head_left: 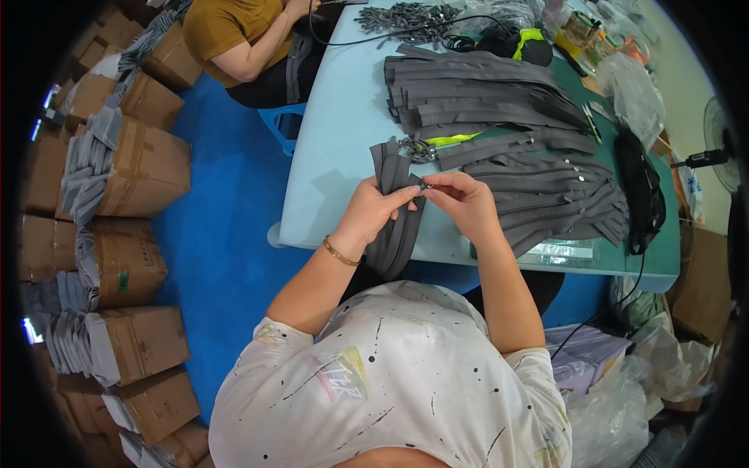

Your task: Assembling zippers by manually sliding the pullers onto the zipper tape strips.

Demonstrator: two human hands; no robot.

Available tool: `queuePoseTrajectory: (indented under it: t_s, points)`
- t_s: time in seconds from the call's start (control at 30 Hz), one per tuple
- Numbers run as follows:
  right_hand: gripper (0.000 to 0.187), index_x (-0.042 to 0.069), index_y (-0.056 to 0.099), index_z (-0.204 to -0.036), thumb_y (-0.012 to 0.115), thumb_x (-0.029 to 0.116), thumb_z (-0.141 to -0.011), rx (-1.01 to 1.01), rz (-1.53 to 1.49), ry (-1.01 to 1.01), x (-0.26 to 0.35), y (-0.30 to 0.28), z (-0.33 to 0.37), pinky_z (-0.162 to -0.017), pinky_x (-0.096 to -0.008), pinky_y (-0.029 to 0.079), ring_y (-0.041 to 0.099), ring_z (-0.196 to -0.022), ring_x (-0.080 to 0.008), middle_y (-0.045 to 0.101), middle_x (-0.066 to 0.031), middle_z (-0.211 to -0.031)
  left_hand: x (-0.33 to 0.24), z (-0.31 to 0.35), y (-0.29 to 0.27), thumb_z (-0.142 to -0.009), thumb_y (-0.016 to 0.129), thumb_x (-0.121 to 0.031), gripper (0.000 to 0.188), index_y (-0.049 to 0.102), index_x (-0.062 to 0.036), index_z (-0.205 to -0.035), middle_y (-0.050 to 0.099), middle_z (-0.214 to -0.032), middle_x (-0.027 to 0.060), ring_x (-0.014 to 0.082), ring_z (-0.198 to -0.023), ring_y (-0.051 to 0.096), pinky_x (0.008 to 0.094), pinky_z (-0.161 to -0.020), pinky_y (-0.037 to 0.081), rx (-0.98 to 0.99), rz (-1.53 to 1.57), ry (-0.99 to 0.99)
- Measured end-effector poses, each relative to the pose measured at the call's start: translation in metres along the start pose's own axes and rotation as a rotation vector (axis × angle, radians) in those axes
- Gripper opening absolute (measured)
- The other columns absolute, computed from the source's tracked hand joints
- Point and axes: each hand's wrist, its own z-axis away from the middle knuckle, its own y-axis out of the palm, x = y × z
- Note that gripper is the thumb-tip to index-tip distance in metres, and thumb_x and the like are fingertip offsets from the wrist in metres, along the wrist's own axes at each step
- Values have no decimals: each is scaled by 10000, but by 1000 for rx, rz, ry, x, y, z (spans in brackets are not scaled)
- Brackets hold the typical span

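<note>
My left hand point(373, 209) is closed on dark grey zipper tapes point(392, 248), which hang over the table's near edge toward my lap. Opposite it, my right hand point(466, 204) pinches a small dark metal zipper slider point(424, 185) at the tape ends, its thumb and forefinger almost meeting my left thumb. The fingertips partly cover the slider. Just beyond my hands lies a little heap of metal sliders point(419, 150). To the right, long grey zippers point(546, 195) spread out in a bundle, with another stack of grey zippers point(476, 90) farther back.
A pale table point(328, 168) with a green mat point(663, 261) carries a black pouch point(641, 191), plastic bags point(632, 97) and a far heap of metal parts point(409, 22). Another person point(242, 47) sits at far left. Cardboard boxes point(148, 168) line the blue floor point(218, 187).
</note>
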Motion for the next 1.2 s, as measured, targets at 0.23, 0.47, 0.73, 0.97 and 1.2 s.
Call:
queuePoseTrajectory:
  t_s: [0.23,0.47,0.73,0.97,1.2]
  points:
    - [180,13,661,-950,680,5,-771,38,335,-46,16,-6,7,-659,-211,474,581,-718,-81,620,-23,-817,-2,8,2,-785,706,-144,189,640,2,-886,618,-712,28,56,-576,497,194,-519,393,24,-96,-19]
    - [189,28,681,-939,673,7,-751,114,554,-167,25,-10,6,-595,-247,447,552,-641,-139,590,-65,-765,10,7,1,-778,690,-101,187,627,12,-912,612,-739,16,64,-636,541,208,-583,441,-19,-195,87]
    - [244,92,681,-998,648,29,-765,172,651,-222,23,-13,3,-612,-289,453,562,-683,-196,589,-84,-804,3,9,4,-775,686,-98,170,624,5,-895,611,-733,13,64,-632,542,216,-578,443,-10,-269,83]
    - [268,106,675,-1028,655,31,-772,169,730,-284,27,-9,2,-605,-283,447,551,-673,-189,569,-71,-819,6,8,3,-782,697,-119,183,631,15,-887,612,-730,14,56,-623,536,196,-534,415,-5,-122,67]
    - [249,98,676,-1020,654,52,-776,135,699,-262,25,-5,1,-621,-300,458,566,-688,-205,573,-82,-832,4,14,9,-788,700,-141,203,633,-5,-923,607,-720,10,27,-597,511,168,-441,321,-62,-54,-4]
